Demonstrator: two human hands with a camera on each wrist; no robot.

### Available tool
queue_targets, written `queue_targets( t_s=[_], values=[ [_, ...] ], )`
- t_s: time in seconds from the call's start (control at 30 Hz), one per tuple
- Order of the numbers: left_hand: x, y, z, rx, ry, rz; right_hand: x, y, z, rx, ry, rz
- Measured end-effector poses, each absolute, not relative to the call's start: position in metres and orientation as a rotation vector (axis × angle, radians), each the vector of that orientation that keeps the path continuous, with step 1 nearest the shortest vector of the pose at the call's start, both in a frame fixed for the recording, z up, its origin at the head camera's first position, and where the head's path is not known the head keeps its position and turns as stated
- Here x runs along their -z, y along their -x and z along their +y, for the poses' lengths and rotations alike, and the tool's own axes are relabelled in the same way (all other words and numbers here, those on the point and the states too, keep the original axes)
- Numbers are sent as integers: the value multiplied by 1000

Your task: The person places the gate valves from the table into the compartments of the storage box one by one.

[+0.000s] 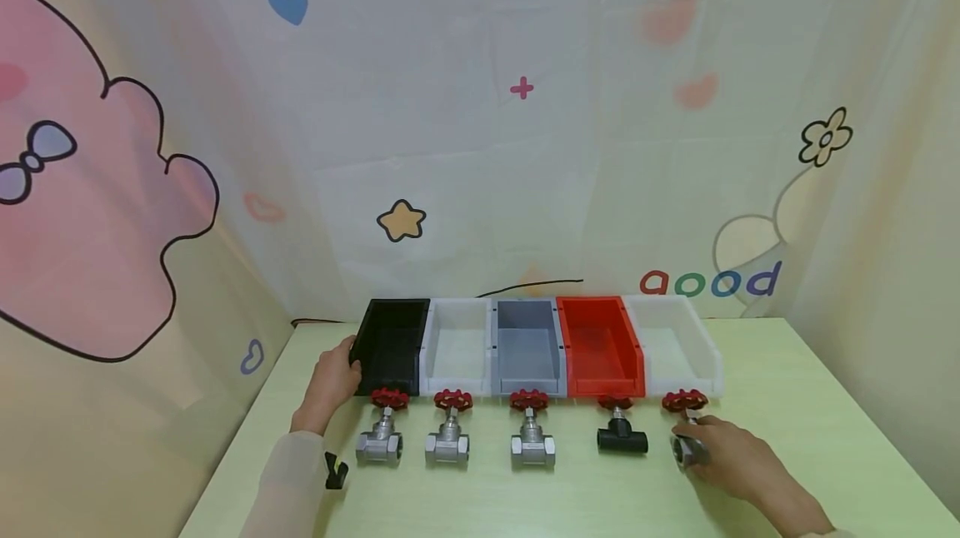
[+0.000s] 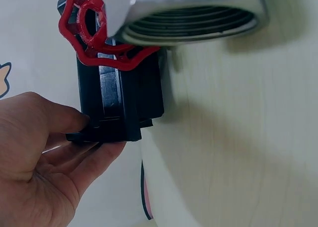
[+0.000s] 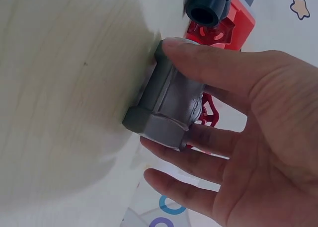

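Note:
My left hand [image 1: 330, 377] holds the left wall of the black bin [image 1: 389, 355], which ends the row on the left; in the left wrist view the thumb and fingers [image 2: 97, 162] pinch the bin's edge. At the far right, my right hand [image 1: 731, 456] grips the silver body of a gate valve [image 3: 166, 105] with a red handwheel [image 1: 684, 401]. Its thumb lies over one end of the body and fingers curl at the other end. The valve's stem is partly hidden by the hand.
White [image 1: 459, 355], grey [image 1: 528, 346], red [image 1: 600, 346] and another white bin [image 1: 671, 346] continue the row. Before them stand silver gate valves [image 1: 447, 444] and a black-bodied valve [image 1: 622, 436]. A small black object [image 1: 336, 471] is beside the left sleeve. A printed curtain [image 1: 450, 146] hangs behind.

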State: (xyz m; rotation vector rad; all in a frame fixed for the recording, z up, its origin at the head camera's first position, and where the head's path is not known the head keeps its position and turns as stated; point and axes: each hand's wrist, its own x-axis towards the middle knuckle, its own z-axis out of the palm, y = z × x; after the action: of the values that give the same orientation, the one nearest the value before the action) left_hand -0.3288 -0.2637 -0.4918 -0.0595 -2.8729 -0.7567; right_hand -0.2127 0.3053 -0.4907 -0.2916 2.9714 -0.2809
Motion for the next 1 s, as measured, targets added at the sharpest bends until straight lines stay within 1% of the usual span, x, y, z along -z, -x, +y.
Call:
queue_targets(
  t_s=[0.17, 0.5, 1.0],
  values=[
    [492, 328, -265, 769, 59, -2879, 493, 215, 305, 280, 275, 2963],
    [494, 326, -264, 757, 83, -2865, 499, 218, 306, 380, 399, 3043],
    [498, 328, -265, 736, 61, -2867, 504, 218, 310, 385, 444, 3089]
  ],
)
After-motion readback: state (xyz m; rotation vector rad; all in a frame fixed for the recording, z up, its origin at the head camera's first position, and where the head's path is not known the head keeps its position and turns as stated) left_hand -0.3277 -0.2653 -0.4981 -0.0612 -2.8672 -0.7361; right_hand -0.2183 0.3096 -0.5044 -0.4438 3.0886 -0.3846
